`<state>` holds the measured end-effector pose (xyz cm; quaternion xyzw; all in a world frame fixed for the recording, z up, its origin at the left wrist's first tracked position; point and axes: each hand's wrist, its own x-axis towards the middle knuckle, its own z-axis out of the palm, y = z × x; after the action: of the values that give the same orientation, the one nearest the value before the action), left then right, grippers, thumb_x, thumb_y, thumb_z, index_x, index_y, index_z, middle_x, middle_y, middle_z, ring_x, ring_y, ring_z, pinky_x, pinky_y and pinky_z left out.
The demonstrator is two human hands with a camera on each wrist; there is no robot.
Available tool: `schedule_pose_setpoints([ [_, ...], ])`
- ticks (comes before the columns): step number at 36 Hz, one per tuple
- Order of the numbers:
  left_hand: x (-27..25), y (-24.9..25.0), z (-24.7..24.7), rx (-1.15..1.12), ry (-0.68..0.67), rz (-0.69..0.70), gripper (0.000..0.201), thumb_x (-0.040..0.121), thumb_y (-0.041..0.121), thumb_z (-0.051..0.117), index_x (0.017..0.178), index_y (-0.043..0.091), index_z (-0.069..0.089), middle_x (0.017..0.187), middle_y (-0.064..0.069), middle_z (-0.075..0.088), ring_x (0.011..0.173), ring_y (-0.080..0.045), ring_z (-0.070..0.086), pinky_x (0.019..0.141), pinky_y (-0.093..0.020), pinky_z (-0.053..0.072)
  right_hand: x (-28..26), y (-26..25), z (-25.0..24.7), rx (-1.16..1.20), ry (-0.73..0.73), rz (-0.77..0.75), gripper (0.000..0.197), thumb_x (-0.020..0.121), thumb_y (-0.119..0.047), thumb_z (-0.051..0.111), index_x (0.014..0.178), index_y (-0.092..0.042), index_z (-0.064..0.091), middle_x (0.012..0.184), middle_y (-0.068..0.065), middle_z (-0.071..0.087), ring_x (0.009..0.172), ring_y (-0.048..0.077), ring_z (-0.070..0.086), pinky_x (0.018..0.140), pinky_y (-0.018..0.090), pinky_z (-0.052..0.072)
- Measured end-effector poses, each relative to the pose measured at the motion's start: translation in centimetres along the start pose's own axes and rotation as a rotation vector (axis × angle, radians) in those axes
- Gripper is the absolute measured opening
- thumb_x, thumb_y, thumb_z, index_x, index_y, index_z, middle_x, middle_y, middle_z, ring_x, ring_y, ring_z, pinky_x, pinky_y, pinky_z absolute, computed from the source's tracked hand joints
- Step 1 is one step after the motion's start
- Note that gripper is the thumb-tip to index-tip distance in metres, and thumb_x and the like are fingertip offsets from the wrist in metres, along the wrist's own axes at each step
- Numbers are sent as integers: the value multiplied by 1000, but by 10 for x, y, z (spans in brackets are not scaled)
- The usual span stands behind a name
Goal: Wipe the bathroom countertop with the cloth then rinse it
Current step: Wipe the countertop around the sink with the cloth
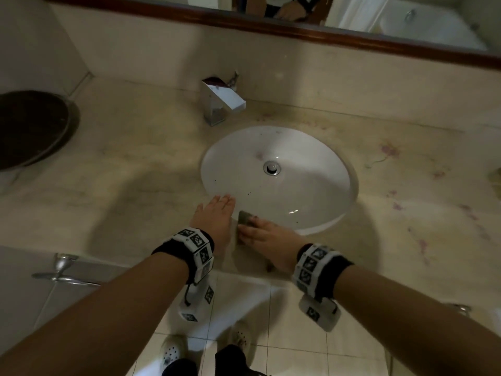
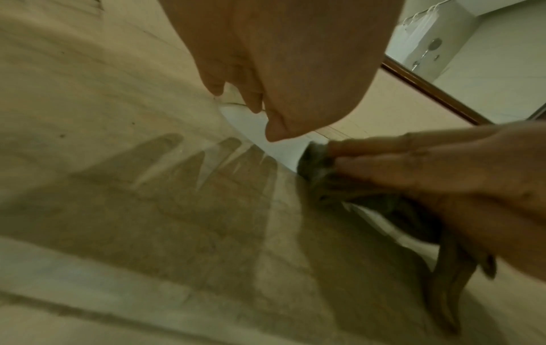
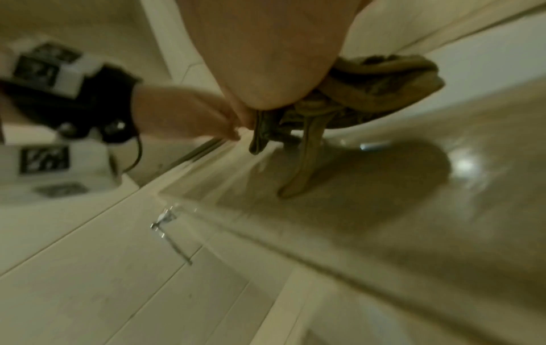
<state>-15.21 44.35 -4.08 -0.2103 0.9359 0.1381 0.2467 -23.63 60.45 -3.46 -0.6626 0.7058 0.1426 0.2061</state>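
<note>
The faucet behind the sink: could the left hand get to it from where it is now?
Probably yes. The left hand is open at the sink's near rim, holding nothing, and only the bare basin lies between it and the faucet.

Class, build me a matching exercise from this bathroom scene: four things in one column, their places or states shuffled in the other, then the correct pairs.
Things:
1. cloth
2. left hand
3. faucet
4. dark round tray

Places or states:
A. behind the sink basin
B. far left of the countertop
C. held under the right hand
D. open, fingers straight, holding nothing

Pairs: 1-C, 2-D, 3-A, 4-B
</note>
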Motion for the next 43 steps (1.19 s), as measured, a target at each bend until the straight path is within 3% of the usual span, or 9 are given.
schedule_pose_setpoints([
  [7,-2,-6,-3,-20,1,-8,66,98,13,35,153,18,-1,161,4,-5,149,-18,-2,119,-46,7,-12,17,15,-47,-81,-4,68,92,-26,50,150,-14,17,160,-1,8,147,26,2,119,35,2],
  [11,-4,-11,-3,-45,-5,-18,66,98,13,35,153,18,-1,161,3,-5,149,-18,-2,119,-46,6,-32,70,31,-31,-72,149,56,89,-30,57,141,-16,42,154,0,29,144,26,19,119,36,15],
  [15,-3,-6,-2,-42,-5,-7,65,98,12,34,153,18,0,161,4,-5,149,-18,-2,119,-47,7,-53,106,26,24,-90,342,68,85,-24,64,145,-17,33,156,1,21,146,21,13,118,32,10],
  [17,-2,-1,-4,-36,-8,13,64,99,11,33,153,17,0,161,3,-5,149,-19,-2,119,-47,8,-55,111,25,225,50,446,83,79,-19,73,147,-15,27,156,2,19,146,21,14,120,32,14],
  [24,6,20,-9,-18,-20,111,66,99,17,37,153,17,-1,161,3,-5,149,-18,-1,120,-45,10,-40,95,22,1209,598,882,40,91,-5,46,125,-23,58,115,11,64,105,30,61,97,39,48],
  [27,10,31,-18,-17,-29,165,70,96,14,39,153,17,-1,161,2,-6,149,-18,-1,120,-44,9,-39,87,19,1632,625,903,33,95,0,42,119,-12,60,104,16,65,95,34,62,85,42,52],
  [32,23,48,-29,-24,-21,248,71,94,9,37,154,18,-1,161,2,-6,149,-18,-2,121,-44,8,-42,80,17,1917,689,967,25,95,-17,50,111,-6,65,111,20,67,104,37,62,99,48,46],
  [39,42,72,-37,-59,-9,391,59,97,15,34,152,14,13,157,-7,22,144,-23,21,117,-40,21,-51,75,7,2403,895,707,24,93,-19,53,109,-4,64,100,21,70,83,33,69,69,38,58],
  [43,50,93,-39,-107,-12,477,39,99,22,35,136,14,44,131,-13,55,119,-29,52,96,-37,44,-50,75,11,2389,964,753,41,88,-18,60,125,-1,56,122,27,60,107,41,60,94,48,49],
])
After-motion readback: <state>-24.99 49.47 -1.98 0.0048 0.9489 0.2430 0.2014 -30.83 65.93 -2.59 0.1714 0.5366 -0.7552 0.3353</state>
